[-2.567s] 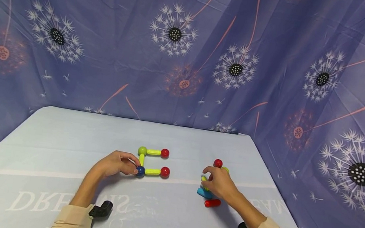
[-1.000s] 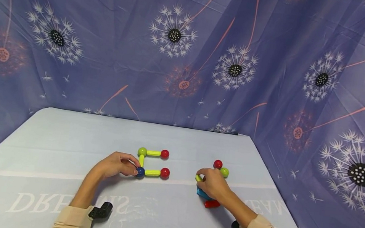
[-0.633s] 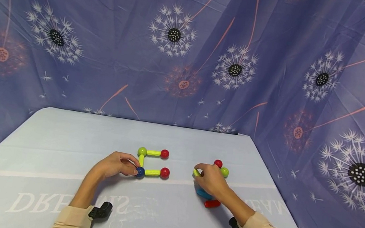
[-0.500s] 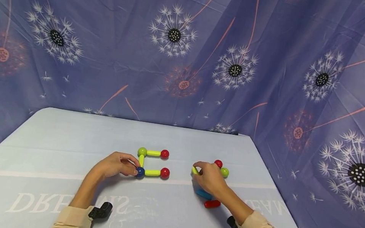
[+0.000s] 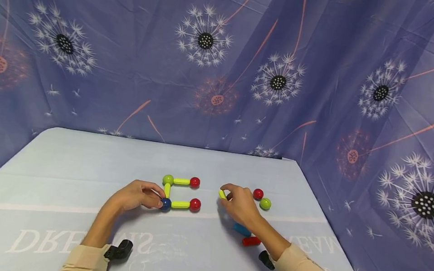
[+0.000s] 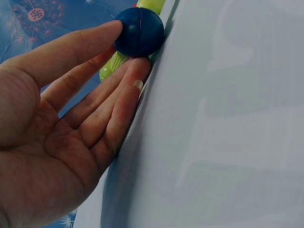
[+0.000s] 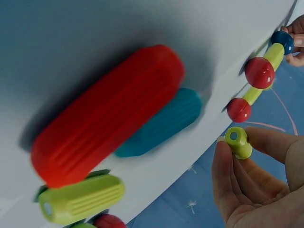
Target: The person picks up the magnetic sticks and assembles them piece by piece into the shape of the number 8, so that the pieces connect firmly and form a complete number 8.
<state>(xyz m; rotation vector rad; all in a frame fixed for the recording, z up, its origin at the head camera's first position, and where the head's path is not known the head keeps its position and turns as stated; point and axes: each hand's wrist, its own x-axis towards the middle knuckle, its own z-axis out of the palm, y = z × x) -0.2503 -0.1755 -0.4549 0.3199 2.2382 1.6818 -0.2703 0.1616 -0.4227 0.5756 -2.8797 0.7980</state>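
Observation:
My left hand (image 5: 136,197) pinches a blue ball (image 6: 139,32) at the near-left corner of a toy frame on the table. Yellow-green rods run from this ball to a green ball (image 5: 168,179) behind it and to a red ball (image 5: 195,204) on its right. From the green ball, another rod (image 5: 181,181) leads to a second red ball (image 5: 195,182). Right of the frame, my right hand (image 5: 241,206) pinches a loose yellow-green rod (image 7: 239,142) between thumb and fingertips, one round end showing in the right wrist view.
Beside my right hand lie loose pieces: a red rod (image 7: 109,116), a blue rod (image 7: 164,124) and another yellow-green rod (image 7: 83,199), hidden in the head view. A loose red ball (image 5: 258,194) and green ball (image 5: 265,203) sit behind them. A patterned curtain (image 5: 149,53) stands behind the table.
My right hand has taken hold of a yellow-green rod from the loose pieces and carried it left and away from me, towards the frame. My left hand has stayed at the blue ball.

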